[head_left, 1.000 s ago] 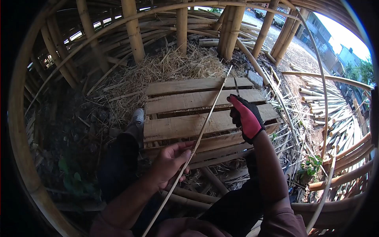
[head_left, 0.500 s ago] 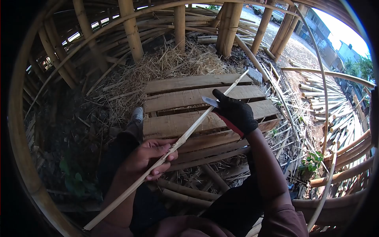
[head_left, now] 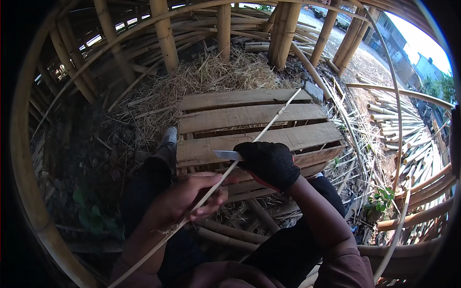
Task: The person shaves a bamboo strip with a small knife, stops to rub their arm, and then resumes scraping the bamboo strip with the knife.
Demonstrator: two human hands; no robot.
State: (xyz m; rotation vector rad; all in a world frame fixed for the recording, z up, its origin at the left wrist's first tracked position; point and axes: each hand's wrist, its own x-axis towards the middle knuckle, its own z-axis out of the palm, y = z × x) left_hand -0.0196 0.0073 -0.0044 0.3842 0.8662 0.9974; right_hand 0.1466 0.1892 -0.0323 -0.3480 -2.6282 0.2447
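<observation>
The fingers of the bare left hand (head_left: 189,193) are curling part-way around a slender bamboo strip (head_left: 273,120), the thumb lying along one side and the fingertips wrapping the other, so the strip is passing between them. The fingers of the right hand (head_left: 269,163), in a black glove, are closing around the handle of a knife (head_left: 227,155); the glove is hiding the handle and most of the grip. The pale blade is pointing to the left, crossing the strip just beside the glove; whether its edge is cutting in, I cannot tell.

The strip is running diagonally, its far end reaching over the slatted wooden platform (head_left: 297,135) and its near end coming down past the left forearm toward the person's lap. Just below the left hand, loose fibres (head_left: 172,232) are fraying out of it.

Farther out, a shoe (head_left: 169,136) is resting beside the platform's left edge. Beyond the far plank, a heap of straw-like shavings (head_left: 221,74) is spreading toward the upright bamboo posts (head_left: 163,36), and a grey block (head_left: 314,92) is sitting near the platform's far right corner. On the right, cut bamboo poles (head_left: 403,129) are lying in a sunlit pile, and a small leafy plant (head_left: 379,199) is growing nearer the person.
</observation>
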